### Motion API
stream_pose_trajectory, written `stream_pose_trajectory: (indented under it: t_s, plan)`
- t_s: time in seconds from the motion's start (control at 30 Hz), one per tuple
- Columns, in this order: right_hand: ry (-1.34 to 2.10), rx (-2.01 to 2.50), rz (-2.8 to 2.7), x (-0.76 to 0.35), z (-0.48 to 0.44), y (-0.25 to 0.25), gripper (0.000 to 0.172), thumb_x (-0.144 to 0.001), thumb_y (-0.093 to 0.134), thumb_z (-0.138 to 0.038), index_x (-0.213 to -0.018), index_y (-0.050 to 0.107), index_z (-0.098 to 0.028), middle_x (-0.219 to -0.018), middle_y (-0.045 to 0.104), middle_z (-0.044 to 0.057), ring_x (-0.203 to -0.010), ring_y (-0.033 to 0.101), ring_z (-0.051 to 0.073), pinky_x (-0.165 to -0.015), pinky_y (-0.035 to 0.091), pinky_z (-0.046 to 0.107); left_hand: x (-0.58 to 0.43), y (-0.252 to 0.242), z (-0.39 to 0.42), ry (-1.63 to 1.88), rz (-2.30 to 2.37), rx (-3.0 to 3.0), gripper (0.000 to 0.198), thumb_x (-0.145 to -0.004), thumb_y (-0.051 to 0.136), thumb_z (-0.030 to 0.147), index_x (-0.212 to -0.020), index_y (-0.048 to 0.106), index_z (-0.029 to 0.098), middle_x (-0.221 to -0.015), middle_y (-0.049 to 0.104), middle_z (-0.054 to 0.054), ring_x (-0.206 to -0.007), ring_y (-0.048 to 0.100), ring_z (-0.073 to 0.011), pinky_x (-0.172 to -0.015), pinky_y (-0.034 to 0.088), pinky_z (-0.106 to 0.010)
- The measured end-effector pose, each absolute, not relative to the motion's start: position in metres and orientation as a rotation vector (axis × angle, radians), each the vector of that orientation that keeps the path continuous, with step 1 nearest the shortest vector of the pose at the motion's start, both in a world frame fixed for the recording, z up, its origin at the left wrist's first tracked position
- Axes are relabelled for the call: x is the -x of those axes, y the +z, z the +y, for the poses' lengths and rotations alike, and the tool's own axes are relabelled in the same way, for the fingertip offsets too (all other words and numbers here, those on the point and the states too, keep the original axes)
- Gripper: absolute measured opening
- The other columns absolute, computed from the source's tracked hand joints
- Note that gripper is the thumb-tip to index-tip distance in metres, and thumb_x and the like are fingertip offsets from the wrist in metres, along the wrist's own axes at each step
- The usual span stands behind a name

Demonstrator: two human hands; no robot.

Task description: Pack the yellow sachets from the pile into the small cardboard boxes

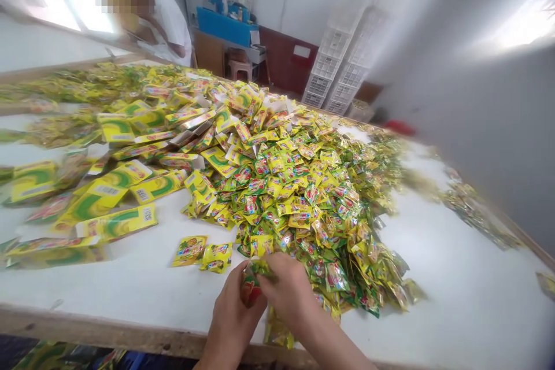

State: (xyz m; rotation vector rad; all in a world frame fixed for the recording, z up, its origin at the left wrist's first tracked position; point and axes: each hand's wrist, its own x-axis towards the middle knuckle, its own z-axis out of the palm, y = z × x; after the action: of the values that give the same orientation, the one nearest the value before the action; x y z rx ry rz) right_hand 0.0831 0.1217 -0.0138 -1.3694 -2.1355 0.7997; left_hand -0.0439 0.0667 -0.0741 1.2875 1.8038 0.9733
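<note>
At the front edge of the heap, my left hand (232, 303) is closed around a small red-and-green pack (250, 284); whether it is a box or a packet I cannot tell. My right hand (291, 288) meets it from the right, fingers pinched on a yellow-green packet (261, 267) at the top of that pack. Fingers hide much of both. Just beyond lies the big pile of shiny small packets (295, 196), yellow, green and red. Two yellow packets, one flat (189, 250) and one puffed (217, 256), lie left of my hands.
Yellow-and-green cartons (113, 185), several with open ends, are heaped on the left of the white table (169, 295). More packets (477, 214) lie along the right edge. A person in a white shirt (173, 23) sits at the far left. White crates (325, 63) are stacked behind.
</note>
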Motion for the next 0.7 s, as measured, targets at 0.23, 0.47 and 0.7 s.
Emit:
stream_pose_trajectory:
  t_s: [0.23, 0.47, 0.7]
  plan:
    - [0.898, 1.420, -2.431, -0.090, 0.137, 0.003, 0.011, -0.070, 0.061, -0.011, -0.063, 0.058, -0.018, -0.065, 0.055, -0.002, -0.062, 0.049, 0.012, -0.056, 0.030, 0.021, 0.031, -0.063, 0.059, 1.145, 1.810, -1.159, 0.044, -0.065, 0.067, 0.023, -0.108, 0.057, 0.024, -0.098, 0.067, -0.005, -0.083, 0.067, -0.0248, -0.068, 0.057, -0.035]
    - [1.070, 1.254, -2.443, -0.092, 0.139, 0.014, 0.025, -0.075, 0.062, -0.007, -0.097, 0.064, -0.019, -0.092, 0.063, 0.003, -0.078, 0.058, 0.015, -0.066, 0.039, 0.021, 0.047, -0.054, 0.057, 1.077, 1.471, -1.070, 0.028, -0.075, 0.067, 0.039, -0.096, 0.059, 0.023, -0.086, 0.070, -0.002, -0.079, 0.066, -0.0227, -0.070, 0.052, -0.031]
    - [0.984, 1.237, -2.215, -0.094, 0.131, -0.012, 0.010, -0.079, 0.070, -0.010, -0.079, 0.068, -0.020, -0.083, 0.060, -0.001, -0.081, 0.057, 0.014, -0.071, 0.042, 0.022, 0.061, -0.056, 0.053, 1.074, 1.195, -0.788, 0.032, -0.081, 0.067, 0.041, -0.106, 0.061, 0.023, -0.107, 0.071, -0.004, -0.101, 0.064, -0.0239, -0.084, 0.052, -0.031]
